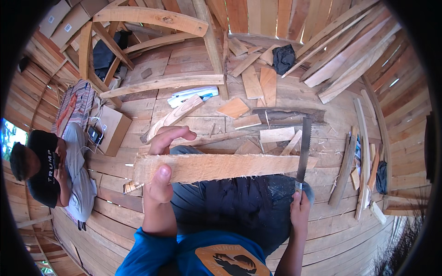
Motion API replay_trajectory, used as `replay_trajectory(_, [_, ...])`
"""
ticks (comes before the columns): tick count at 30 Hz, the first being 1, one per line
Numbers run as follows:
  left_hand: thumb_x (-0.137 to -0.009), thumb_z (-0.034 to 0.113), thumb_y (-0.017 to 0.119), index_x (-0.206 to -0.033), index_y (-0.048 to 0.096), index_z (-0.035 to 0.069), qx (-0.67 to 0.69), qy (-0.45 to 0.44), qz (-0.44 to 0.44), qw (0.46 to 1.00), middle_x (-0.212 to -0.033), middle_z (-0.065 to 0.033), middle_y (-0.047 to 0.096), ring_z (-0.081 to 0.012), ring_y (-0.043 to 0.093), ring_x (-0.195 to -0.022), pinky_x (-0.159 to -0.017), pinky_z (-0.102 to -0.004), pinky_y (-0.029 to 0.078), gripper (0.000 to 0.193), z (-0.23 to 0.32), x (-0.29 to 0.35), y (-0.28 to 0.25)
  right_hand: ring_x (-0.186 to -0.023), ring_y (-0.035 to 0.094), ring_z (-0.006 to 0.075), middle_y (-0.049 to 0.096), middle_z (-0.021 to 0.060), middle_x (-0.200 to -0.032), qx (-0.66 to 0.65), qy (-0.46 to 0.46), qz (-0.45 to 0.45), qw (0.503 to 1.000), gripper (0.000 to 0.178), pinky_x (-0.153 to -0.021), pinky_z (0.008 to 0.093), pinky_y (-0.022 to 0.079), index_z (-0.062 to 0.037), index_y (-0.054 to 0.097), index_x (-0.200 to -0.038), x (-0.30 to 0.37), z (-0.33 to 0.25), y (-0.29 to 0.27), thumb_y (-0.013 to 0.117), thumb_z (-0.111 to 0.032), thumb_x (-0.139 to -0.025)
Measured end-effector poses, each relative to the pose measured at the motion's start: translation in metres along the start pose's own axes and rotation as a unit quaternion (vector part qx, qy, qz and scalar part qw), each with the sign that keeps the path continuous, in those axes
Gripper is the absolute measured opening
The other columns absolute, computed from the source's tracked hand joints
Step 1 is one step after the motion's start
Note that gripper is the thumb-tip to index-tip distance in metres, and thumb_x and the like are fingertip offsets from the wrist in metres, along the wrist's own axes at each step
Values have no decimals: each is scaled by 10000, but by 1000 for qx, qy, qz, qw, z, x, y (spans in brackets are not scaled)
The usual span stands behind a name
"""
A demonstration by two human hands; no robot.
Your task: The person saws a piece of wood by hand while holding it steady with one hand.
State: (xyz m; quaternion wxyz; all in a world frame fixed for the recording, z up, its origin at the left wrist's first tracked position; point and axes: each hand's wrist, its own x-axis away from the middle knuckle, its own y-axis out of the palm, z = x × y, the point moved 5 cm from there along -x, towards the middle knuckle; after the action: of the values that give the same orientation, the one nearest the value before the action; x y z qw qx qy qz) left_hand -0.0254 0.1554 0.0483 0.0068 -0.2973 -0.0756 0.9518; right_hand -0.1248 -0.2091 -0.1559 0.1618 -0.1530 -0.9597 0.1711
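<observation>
A rough-sawn wooden board (225, 167) lies level across my lap, its long edge frayed with splinters. My left hand (159, 186) grips it near its left end, thumb pressed on the upper face and a bent finger showing past the far edge. In my right hand (300, 209) is a handsaw (304, 146), held by the handle with the toothed blade pointing away from me. The blade crosses the board close to its narrow right end; whether the teeth touch the wood I cannot tell.
Offcuts (277, 135) and a bark-edged slab (290, 115) lie on the plank floor ahead. A wooden frame (161, 82) stands at far left. A person (46, 168) sits at left beside a cardboard box (115, 131). Long boards (350, 50) lean at right.
</observation>
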Motion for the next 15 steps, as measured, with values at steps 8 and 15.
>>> replay_trajectory(8, [-943,219,518,-1194,604,-19,-8,-190,-54,980,-1118,-113,623,-183,554,-1009,-909,-324,420,356,-9,4,-27,-352,362,55,387,-31,-483,-20,41,-13,999,266,-302,246,274,-38,541,-918,-5,0,-2,476,-281,-1004])
replay_trajectory(15, [-854,174,632,-1223,590,-16,-8,-137,11,990,-1206,-126,594,-198,521,-1112,-993,-328,369,417,-16,3,-34,-360,382,53,398,-31,-486,-24,48,-5,999,269,-301,240,290,-33,539,-944,-4,-4,1,484,-290,-1000])
